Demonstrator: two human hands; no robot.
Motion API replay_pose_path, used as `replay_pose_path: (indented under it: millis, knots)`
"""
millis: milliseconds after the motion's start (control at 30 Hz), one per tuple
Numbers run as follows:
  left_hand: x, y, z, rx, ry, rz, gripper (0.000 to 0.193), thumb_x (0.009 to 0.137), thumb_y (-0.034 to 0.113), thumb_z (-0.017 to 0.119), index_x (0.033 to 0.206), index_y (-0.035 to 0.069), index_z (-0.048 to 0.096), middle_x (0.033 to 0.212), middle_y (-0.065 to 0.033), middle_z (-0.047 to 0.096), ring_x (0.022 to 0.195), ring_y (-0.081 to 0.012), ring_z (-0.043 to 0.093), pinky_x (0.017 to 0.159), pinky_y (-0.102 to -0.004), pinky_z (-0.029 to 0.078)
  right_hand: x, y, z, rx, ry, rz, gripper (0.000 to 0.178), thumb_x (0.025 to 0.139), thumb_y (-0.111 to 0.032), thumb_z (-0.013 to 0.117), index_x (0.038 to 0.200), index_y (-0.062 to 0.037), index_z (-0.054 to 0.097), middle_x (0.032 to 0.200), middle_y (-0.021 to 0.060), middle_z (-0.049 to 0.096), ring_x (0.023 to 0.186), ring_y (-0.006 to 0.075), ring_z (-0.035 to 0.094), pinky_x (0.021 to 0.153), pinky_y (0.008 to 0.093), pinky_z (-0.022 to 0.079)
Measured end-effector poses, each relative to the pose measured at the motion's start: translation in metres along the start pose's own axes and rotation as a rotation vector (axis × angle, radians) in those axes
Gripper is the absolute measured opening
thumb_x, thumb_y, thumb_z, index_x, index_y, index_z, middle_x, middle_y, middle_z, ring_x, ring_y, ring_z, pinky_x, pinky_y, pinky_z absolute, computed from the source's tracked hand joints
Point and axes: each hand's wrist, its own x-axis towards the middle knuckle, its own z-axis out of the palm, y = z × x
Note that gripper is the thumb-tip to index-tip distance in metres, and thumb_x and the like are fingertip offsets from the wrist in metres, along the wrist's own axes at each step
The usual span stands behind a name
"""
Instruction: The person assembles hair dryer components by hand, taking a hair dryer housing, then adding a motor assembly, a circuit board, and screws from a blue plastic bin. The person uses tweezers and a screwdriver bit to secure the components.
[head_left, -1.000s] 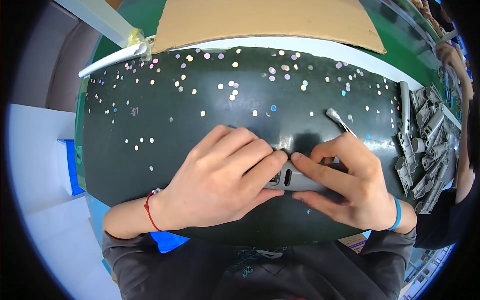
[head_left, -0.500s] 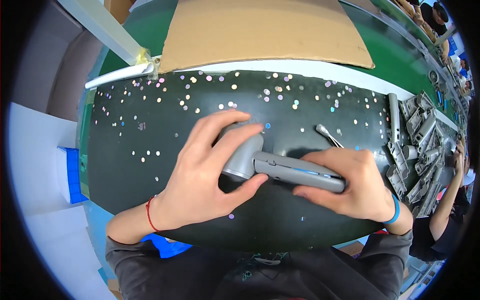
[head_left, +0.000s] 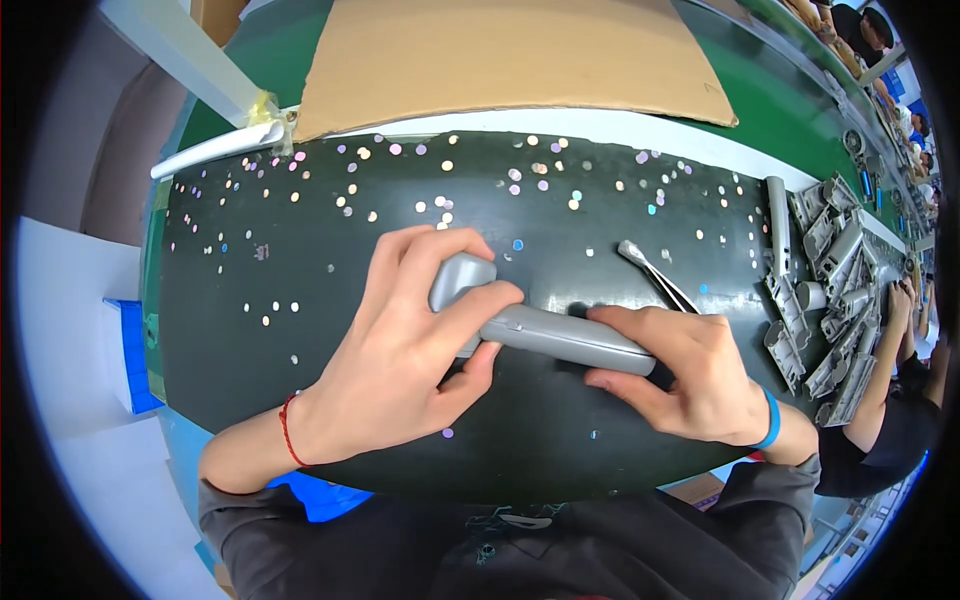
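Over the dark mat (head_left: pixel 330 230) I hold a grey plastic handheld device (head_left: pixel 565 336) with a rounded head and a long straight handle. My left hand (head_left: pixel 400 335) wraps the head, its thumb and forefinger pinching where head meets handle. My right hand (head_left: pixel 690 370) grips the handle's far end between thumb and fingers. A thin seam runs along the handle, and no wide gap shows in it. Part of the head is hidden behind my left fingers. Metal tweezers (head_left: pixel 655 274) lie on the mat just beyond my right hand.
Small round stickers (head_left: pixel 420 207) dot the mat. Grey plastic shell parts (head_left: pixel 840 270) are piled at the right, near another person's arm (head_left: pixel 880 380). A cardboard sheet (head_left: pixel 520 60) lies at the back. At the far left are a white post (head_left: pixel 190 60) and a blue bin (head_left: pixel 133 355).
The handle's seam has closed, and the blue strip inside no longer shows. My left fingers have shifted onto the joint between head and handle. The device has turned slightly about its length.
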Motion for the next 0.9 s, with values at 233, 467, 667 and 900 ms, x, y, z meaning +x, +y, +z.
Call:
replay_pose_path:
  millis: [233,467,667,900]
  knots:
    - [0.002,0.003,-0.003,0.044,-0.025,0.007,0.045,0.065,0.0,0.074,0.109,0.008,0.07,0.122,-0.0177,0.053,0.11,-0.0395,0.051,0.094,-0.0492,0.045,-0.002,0.007,0.008,-0.104,0.056,-0.151,0.045,0.078,-0.013,0.086,0.113,0.0071,0.066,0.083,0.0165,0.07,0.065,0.0286,0.069,0.058,0.034,0.054]
    - [0.003,0.001,-0.003,0.027,-0.042,0.005,0.047,0.064,-0.002,0.073,0.11,0.008,0.07,0.123,-0.0177,0.052,0.11,-0.0383,0.052,0.094,-0.0473,0.045,0.0,0.011,0.009,-0.17,0.041,-0.194,0.042,0.078,-0.014,0.085,0.109,0.0055,0.065,0.077,0.0131,0.067,0.059,0.0267,0.066,0.052,0.0337,0.05]
    - [0.005,0.0,-0.001,0.022,-0.017,-0.006,0.048,0.06,0.008,0.086,0.106,0.008,0.072,0.122,-0.016,0.054,0.107,-0.0363,0.053,0.09,-0.0449,0.047,0.0,0.013,0.011,-0.113,0.03,-0.149,0.038,0.079,-0.012,0.083,0.107,0.0053,0.065,0.082,0.0155,0.07,0.064,0.0286,0.068,0.057,0.0336,0.052]
    - [0.004,-0.001,0.005,0.067,0.065,0.028,0.048,0.056,0.012,0.091,0.101,0.009,0.074,0.121,-0.0128,0.058,0.106,-0.0349,0.056,0.084,-0.044,0.049,0.0,0.012,0.017,-0.091,0.04,-0.141,0.038,0.081,-0.014,0.083,0.11,0.0038,0.065,0.079,0.0151,0.068,0.061,0.0294,0.066,0.056,0.0352,0.05]
